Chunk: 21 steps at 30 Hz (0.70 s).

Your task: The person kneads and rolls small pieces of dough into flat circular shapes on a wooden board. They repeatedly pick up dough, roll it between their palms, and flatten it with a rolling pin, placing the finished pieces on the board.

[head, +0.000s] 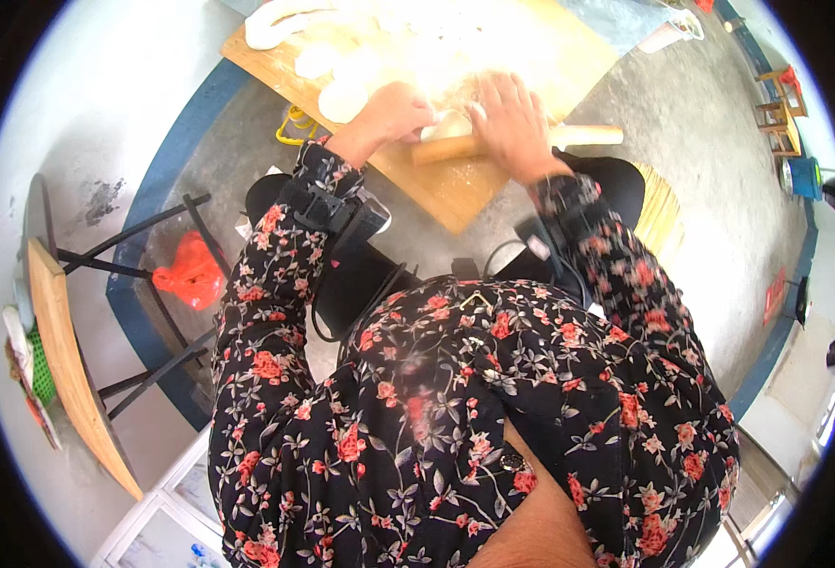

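My left hand (400,113) pinches the edge of a small white dough piece (448,126) at the near part of a wooden board (460,192). My right hand (510,121) lies across a wooden rolling pin (591,135), palm on it and fingers stretched forward. The pin's left end rests just in front of the dough piece; its right end sticks out past the board's edge. Beside my left hand sits a round pale dough piece (343,99). A thick dough strip (268,25) lies at the board's far left. Glare washes out the board's middle.
Black table legs (133,270) and a red plastic bag (194,273) stand at left, under a wooden tabletop (69,341). A yellow-framed object (297,126) is beneath the board. Small wooden stools (779,117) and a blue bucket (804,177) are at far right.
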{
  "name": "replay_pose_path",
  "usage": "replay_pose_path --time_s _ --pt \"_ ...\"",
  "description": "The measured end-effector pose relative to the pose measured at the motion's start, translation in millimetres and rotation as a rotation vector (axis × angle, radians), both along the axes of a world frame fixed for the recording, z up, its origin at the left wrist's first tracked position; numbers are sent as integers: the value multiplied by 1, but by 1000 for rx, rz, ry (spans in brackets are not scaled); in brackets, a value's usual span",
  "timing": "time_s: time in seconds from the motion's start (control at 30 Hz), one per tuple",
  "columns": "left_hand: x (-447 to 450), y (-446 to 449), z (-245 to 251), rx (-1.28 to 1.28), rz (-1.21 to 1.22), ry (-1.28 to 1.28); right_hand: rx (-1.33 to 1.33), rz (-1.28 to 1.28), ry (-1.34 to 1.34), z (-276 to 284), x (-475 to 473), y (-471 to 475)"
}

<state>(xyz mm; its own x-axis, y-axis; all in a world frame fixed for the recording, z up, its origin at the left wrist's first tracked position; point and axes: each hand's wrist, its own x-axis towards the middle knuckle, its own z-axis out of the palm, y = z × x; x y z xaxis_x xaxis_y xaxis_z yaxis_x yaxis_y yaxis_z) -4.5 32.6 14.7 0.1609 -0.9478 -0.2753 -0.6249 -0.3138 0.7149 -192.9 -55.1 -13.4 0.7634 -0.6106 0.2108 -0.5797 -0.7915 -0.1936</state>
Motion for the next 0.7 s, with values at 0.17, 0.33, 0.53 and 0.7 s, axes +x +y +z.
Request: replay_pose_path --time_s 0.17,0.33,0.53,0.7 --pt "-15 -3 -5 -351 -110 -459 -80 -79 -59 6 27 -19" --pt "-6 -3 -9 -57 236 331 7 20 -113 15 -7 14" --pt "-1 -5 7 -2 -70 -286 -93 -51 -88 26 28 -11" --pt "-8 -1 -3 -263 75 -146 135 -24 -25 23 3 9"
